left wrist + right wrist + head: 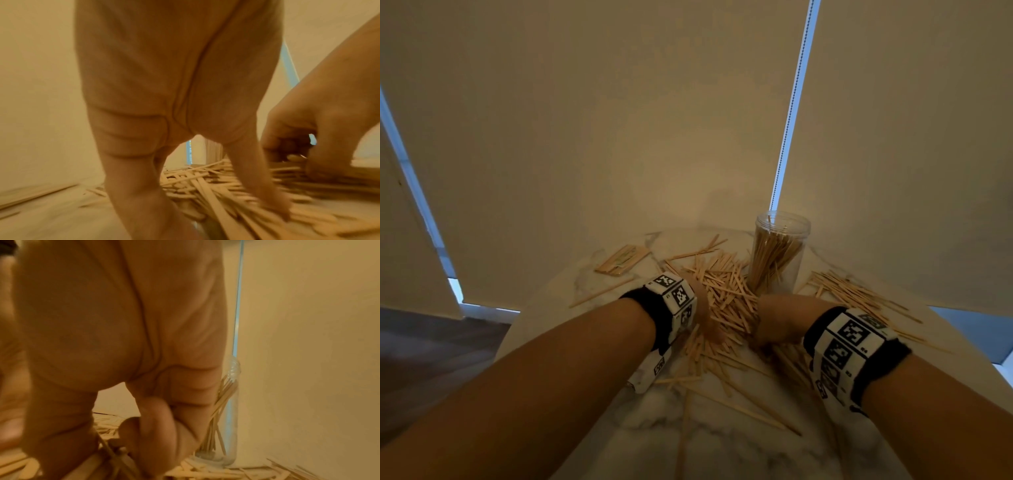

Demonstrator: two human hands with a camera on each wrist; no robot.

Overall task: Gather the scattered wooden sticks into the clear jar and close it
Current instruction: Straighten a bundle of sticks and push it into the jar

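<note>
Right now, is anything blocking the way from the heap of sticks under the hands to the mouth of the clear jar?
Nothing visible does. The clear plastic jar stands upright just behind the central heap of flat wooden sticks, its mouth uncovered and already part-filled with thin sticks. The left hand and right hand work in the heap.

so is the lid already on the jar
No, the clear jar stands open-topped on the table, with sticks leaning inside it.

Dim, warm amber light throughout — cold blue daylight slips through gaps between drawn blinds (619,120) at far right and left; both wrist views motion-blurred, edges bowed by wide-angle distortion
</note>
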